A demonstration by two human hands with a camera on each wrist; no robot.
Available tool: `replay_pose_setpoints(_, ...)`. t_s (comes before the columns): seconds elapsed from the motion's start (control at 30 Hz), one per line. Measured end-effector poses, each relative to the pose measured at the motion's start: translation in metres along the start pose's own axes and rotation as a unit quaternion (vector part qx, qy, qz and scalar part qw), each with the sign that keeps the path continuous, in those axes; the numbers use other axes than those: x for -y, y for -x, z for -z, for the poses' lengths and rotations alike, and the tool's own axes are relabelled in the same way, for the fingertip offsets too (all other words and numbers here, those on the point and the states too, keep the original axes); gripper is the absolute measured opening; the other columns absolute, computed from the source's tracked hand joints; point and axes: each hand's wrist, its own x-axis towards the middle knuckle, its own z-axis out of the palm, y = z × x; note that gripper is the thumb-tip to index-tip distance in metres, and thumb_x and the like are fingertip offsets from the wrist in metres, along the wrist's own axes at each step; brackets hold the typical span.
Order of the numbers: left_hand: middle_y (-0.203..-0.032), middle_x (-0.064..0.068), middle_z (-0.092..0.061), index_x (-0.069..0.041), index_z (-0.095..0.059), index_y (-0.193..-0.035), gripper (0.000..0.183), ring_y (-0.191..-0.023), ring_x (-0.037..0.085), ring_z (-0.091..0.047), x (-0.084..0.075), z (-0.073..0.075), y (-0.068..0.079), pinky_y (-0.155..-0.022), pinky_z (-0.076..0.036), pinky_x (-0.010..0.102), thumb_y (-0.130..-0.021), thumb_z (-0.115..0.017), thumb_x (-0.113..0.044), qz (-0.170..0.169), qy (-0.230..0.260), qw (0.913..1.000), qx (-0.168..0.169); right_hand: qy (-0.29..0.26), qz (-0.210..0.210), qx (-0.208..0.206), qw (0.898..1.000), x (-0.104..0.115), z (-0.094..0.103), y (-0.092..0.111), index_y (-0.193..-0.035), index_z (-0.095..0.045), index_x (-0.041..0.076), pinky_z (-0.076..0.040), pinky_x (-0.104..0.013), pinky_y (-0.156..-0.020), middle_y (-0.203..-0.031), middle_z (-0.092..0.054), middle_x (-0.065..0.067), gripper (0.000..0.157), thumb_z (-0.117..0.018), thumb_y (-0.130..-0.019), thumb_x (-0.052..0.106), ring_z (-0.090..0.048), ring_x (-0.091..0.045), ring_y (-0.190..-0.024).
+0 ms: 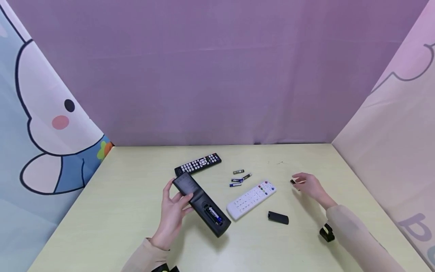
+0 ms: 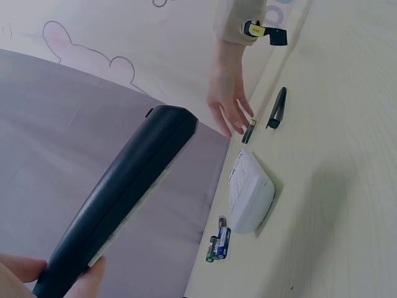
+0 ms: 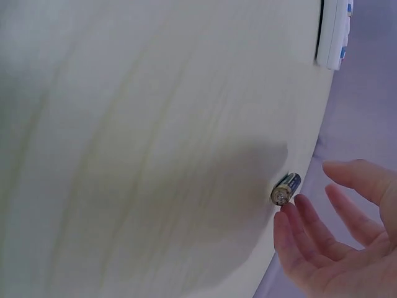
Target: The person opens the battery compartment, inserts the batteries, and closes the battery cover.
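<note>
My left hand (image 1: 171, 213) grips a black remote control (image 1: 193, 192) by its side, back face up and tilted above the table. Its battery compartment is uncovered, with a blue-and-silver battery (image 1: 213, 214) visible inside. Over on the right, my right hand (image 1: 307, 185) is beside a single battery (image 3: 286, 189) lying on the table. Its fingertips are at the battery, while the thumb stays apart from it; whether they touch is hard to tell. A black battery cover (image 1: 278, 218) lies nearer the front, left of the right forearm.
A white remote (image 1: 251, 200) lies face up mid-table. Behind it several loose batteries (image 1: 236, 180) are grouped together. Another black remote (image 1: 200, 163) lies buttons up, farther back and left. Purple cloth (image 1: 217, 75) hangs along the table's back edge, with printed panels at both sides.
</note>
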Motion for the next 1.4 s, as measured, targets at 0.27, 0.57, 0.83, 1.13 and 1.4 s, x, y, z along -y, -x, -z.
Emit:
replay_pose_setpoints(0.27,-0.111,0.019,-0.054,-0.023,-0.010,-0.140,0.078,-0.078,0.016,-0.063,0.000,0.000,0.000,-0.068,-0.054,0.032,-0.081,-0.051,0.009,0.000,-0.011,0.9999,0.002,0.006,-0.017,0.013,1.000,-0.008,-0.001,-0.006,-0.112,-0.050,-0.013,-0.053,-0.036,-0.067,-0.099,-0.056,-0.031,0.037,-0.059,-0.079,0.001,-0.058,-0.037,-0.086)
replay_pose_setpoints(0.57,-0.110,0.018,-0.055,-0.025,-0.012,-0.139,0.076,-0.077,0.015,-0.063,-0.001,-0.001,-0.001,-0.066,-0.053,0.031,-0.083,-0.050,0.009,0.002,-0.009,0.9999,0.006,0.017,-0.015,0.023,0.999,-0.014,-0.001,-0.012,-0.110,-0.049,-0.015,-0.052,-0.029,-0.059,-0.095,-0.056,-0.030,0.038,-0.059,-0.076,-0.003,-0.060,-0.023,-0.071)
replay_pose_setpoints(0.83,-0.107,0.014,-0.056,-0.025,-0.012,-0.139,0.074,-0.077,0.016,-0.063,-0.001,-0.001,0.000,-0.067,-0.054,0.033,-0.083,-0.049,0.008,0.001,-0.009,0.9998,0.016,0.036,-0.014,0.020,0.999,-0.015,-0.002,-0.015,-0.107,-0.053,-0.012,-0.050,-0.030,-0.059,-0.089,-0.058,-0.025,0.036,-0.062,-0.074,-0.002,-0.057,-0.023,-0.071)
replay_pose_setpoints(1.13,-0.111,0.017,-0.054,-0.024,-0.012,-0.139,0.075,-0.078,0.017,-0.064,-0.001,-0.001,0.001,-0.068,-0.054,0.034,-0.083,-0.048,0.009,-0.003,-0.008,0.9998,0.016,0.058,-0.009,0.020,0.998,-0.013,-0.002,-0.016,-0.103,-0.056,-0.011,-0.045,-0.027,-0.056,-0.080,-0.059,-0.017,0.032,-0.061,-0.073,-0.003,-0.053,-0.020,-0.068)
replay_pose_setpoints(1.4,-0.110,0.016,-0.056,-0.027,-0.014,-0.138,0.076,-0.078,0.018,-0.064,-0.001,0.000,0.003,-0.069,-0.053,0.037,-0.082,-0.048,0.011,0.004,-0.002,0.9999,0.011,0.054,-0.005,0.031,0.998,-0.010,-0.003,-0.015,-0.103,-0.055,-0.011,-0.043,-0.026,-0.053,-0.077,-0.058,-0.015,0.031,-0.058,-0.074,-0.003,-0.051,-0.017,-0.062)
